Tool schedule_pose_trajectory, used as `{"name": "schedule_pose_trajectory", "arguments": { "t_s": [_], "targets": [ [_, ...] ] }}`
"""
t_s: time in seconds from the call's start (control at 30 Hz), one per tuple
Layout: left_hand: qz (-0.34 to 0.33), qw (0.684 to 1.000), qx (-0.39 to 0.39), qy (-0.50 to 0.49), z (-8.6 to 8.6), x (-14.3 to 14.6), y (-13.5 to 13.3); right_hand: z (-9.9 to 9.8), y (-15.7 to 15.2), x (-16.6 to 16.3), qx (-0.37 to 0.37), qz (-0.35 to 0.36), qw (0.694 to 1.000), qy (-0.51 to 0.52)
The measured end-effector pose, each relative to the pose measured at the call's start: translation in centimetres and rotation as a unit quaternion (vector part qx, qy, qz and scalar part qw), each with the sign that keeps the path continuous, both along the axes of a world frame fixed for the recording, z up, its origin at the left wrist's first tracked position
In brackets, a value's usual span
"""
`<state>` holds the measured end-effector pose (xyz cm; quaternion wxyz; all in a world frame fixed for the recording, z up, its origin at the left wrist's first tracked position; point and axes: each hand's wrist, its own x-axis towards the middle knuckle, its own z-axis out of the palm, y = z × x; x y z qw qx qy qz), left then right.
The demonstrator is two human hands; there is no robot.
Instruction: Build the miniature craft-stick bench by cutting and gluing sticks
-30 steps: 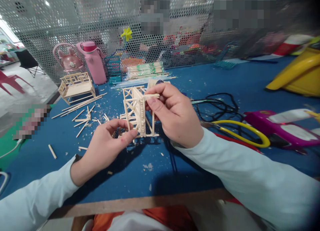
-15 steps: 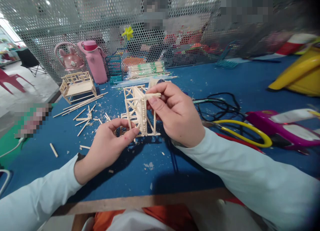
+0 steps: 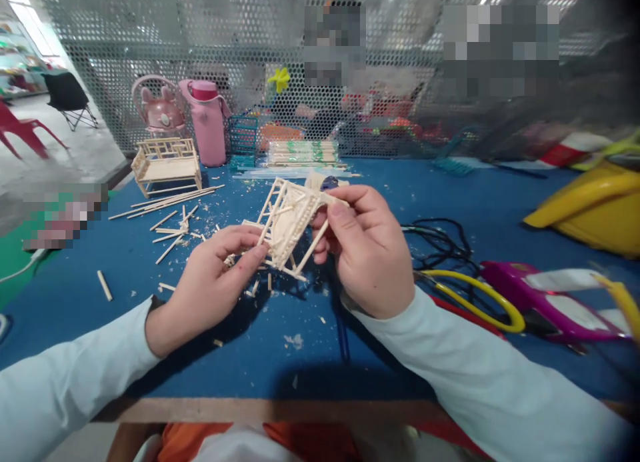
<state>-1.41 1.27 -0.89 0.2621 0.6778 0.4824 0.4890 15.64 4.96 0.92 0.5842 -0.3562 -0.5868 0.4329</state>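
Note:
Between my hands, above the blue tabletop, is a small model made of pale wooden sticks [image 3: 294, 222], tilted to one side. It has a lattice frame and a solid panel of sticks laid side by side. My left hand [image 3: 220, 275] pinches its lower left corner between thumb and fingers. My right hand [image 3: 367, 249] grips its upper right edge, thumb on top and fingers curled behind. The fingertips of my right hand are partly hidden. Loose cut sticks [image 3: 173, 234] and crumbs lie left of the model.
A finished-looking miniature stick bench [image 3: 167, 169] stands back left, near a pink bottle [image 3: 209, 129]. Bundled sticks [image 3: 303, 152] lie by the perforated metal screen [image 3: 240, 22]. Yellow-handled scissors [image 3: 480, 295], a purple tool [image 3: 545, 302] and a black cord [image 3: 445, 239] are at right.
The stick model has turned from nearly upright to a slant, its top leaning right. Both hands still hold it, the right one shifted slightly right. The whole view has shifted a little.

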Motion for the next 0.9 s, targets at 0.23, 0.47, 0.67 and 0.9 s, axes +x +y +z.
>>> {"name": "schedule_pose_trajectory", "arguments": {
  "t_s": [0.23,0.47,0.67,0.9],
  "targets": [
    [-0.005,0.995,0.063,0.083,0.5,-0.9,-0.5,0.4,0.0,0.3,0.018,-0.01,0.996,-0.09],
    [-0.013,0.998,0.037,0.048,0.5,-1.0,-0.3,2.1,-2.3,1.0,0.382,-0.184,0.851,-0.309],
    [0.03,0.999,-0.017,-0.034,0.8,-1.3,0.3,2.7,-1.3,2.8,0.322,0.133,0.825,-0.446],
    [0.028,0.994,-0.033,-0.102,0.5,-1.3,0.6,-2.9,1.4,0.6,0.211,0.205,0.756,-0.584]
  ]
}}
